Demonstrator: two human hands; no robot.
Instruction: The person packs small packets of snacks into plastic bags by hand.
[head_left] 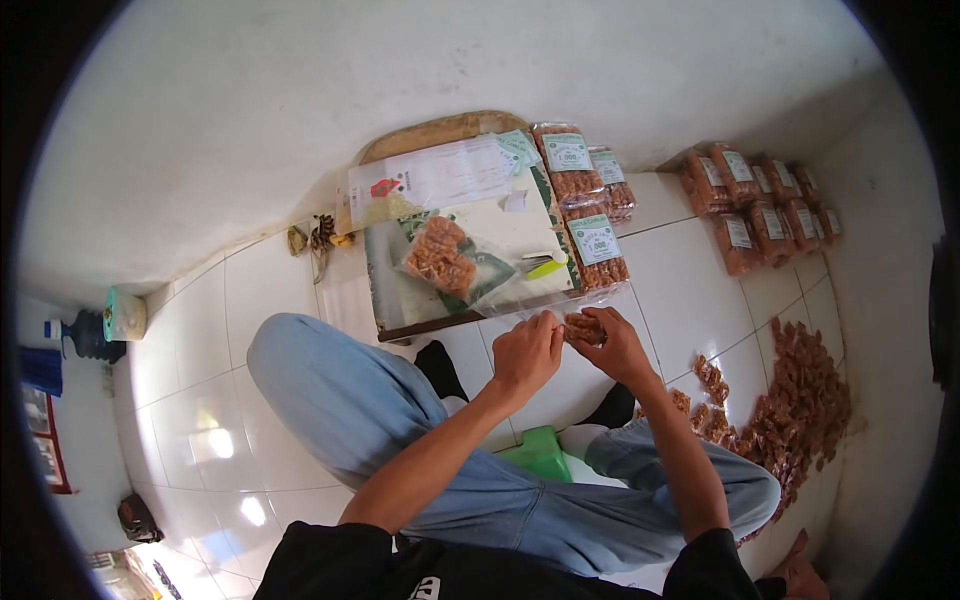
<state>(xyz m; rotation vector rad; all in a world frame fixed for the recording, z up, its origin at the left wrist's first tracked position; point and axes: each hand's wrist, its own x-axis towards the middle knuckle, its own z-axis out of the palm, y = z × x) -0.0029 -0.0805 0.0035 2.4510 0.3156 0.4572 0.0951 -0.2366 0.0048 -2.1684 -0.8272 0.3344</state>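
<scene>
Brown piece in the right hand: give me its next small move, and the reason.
Probably ease the brown piece over the low table, towards the similar cluster: the right hand holds it just off the near edge, with the left hand close beside.

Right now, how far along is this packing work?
Labelled packs beside the low table and by the wall look done. The right hand holds a brown snack, the left hand close by. The snack pile on the floor and the bagged snacks on the table seem left.
</scene>
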